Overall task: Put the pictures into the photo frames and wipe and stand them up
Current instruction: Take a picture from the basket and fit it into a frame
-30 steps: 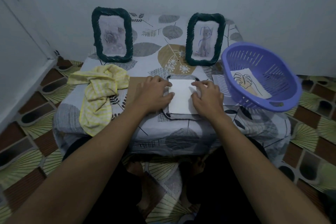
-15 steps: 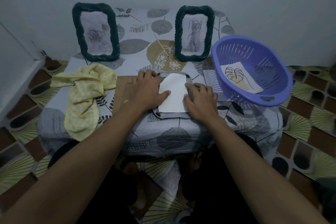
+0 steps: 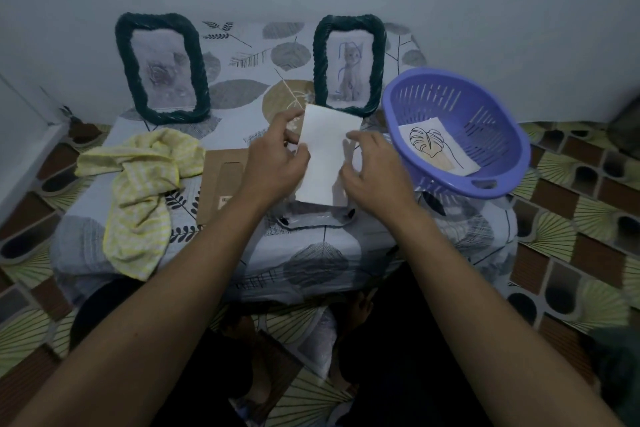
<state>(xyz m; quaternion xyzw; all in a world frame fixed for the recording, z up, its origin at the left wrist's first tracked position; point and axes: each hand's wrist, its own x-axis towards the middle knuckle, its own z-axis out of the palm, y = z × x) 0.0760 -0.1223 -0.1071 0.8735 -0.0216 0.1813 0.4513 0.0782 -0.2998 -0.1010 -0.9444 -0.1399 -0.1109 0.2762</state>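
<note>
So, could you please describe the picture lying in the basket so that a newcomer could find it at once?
Start at the purple slotted basket on the right edge of the cloth-covered table. Lying flat inside is a white sheet, the leaf picture. Unlike the framed pictures standing behind, it is unframed and shows a black outline of a split leaf.

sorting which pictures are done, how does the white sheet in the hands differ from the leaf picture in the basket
The white sheet is lifted off the table, pinched by the left hand; the leaf picture lies loose in the purple basket. The white sheet shows a blank side; the leaf picture shows a black leaf drawing, face up. Both are pale rectangular sheets and neither is in a frame.
</note>
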